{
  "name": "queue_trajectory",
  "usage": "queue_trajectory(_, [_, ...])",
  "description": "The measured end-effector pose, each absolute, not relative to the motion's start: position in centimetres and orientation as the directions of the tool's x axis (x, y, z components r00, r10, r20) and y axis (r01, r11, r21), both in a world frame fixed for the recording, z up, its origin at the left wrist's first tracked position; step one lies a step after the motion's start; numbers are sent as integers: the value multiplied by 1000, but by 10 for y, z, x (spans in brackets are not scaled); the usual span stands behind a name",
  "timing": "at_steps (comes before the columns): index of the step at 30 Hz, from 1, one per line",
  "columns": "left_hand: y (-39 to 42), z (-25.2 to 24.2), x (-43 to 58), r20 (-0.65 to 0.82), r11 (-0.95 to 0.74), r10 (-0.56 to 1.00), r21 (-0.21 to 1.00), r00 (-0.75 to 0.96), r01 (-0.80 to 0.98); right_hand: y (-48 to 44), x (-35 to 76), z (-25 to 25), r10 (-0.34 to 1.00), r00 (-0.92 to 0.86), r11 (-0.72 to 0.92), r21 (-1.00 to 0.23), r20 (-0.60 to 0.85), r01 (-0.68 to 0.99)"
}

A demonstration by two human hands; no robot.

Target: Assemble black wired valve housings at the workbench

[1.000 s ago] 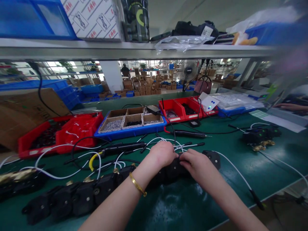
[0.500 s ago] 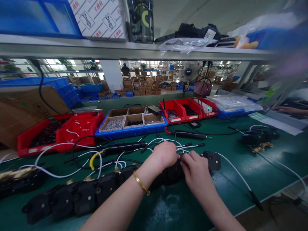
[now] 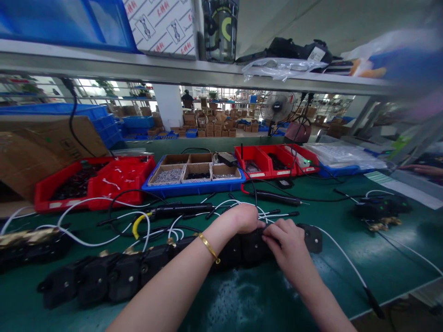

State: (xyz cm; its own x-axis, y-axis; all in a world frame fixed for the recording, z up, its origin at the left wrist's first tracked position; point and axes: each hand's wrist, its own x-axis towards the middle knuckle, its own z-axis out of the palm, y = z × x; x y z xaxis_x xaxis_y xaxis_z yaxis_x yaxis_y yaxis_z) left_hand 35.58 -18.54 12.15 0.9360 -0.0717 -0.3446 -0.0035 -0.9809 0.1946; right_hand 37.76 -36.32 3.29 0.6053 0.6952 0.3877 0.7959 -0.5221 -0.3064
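Note:
A row of black box-shaped housings with brass fittings lies along the front of the green bench. At the row's right part, my left hand is closed, its fingertips mostly hidden behind the wrist and knuckles. Close beside it, my right hand pinches at the top of a black housing; whatever lies between the fingers is too small to make out. Past my right hand, the end housing shows, with a white cable running from it to a black tip.
Behind the hands lie a black electric screwdriver and another, among looped cables. A blue tray holds compartments of small parts, flanked by red bins. A shelf spans overhead. Another person's hand shows far right.
The view has shifted, so the bench and bins appear farther right. Both hands stay at the same part of the row, with the fingers only slightly moved.

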Motion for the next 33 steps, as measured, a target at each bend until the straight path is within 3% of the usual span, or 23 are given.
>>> queue_trajectory(5, [-182,129,359,-400,-978,-144,196,905,-70,-364,387,40,751,584,-500,-313,307,808])
queue_trajectory(15, [-187,132,359,-421,-985,-137,149,897,-80,-359,391,49,781,559,-488,-287,278,824])
queue_trajectory(25, [-188,133,356,-409,-988,-120,141,905,-67,-359,370,15,508,760,-636,-418,406,649])
queue_trajectory(33, [-191,134,356,-405,-991,-121,105,906,-85,-349,349,0,298,782,-688,-445,547,573])
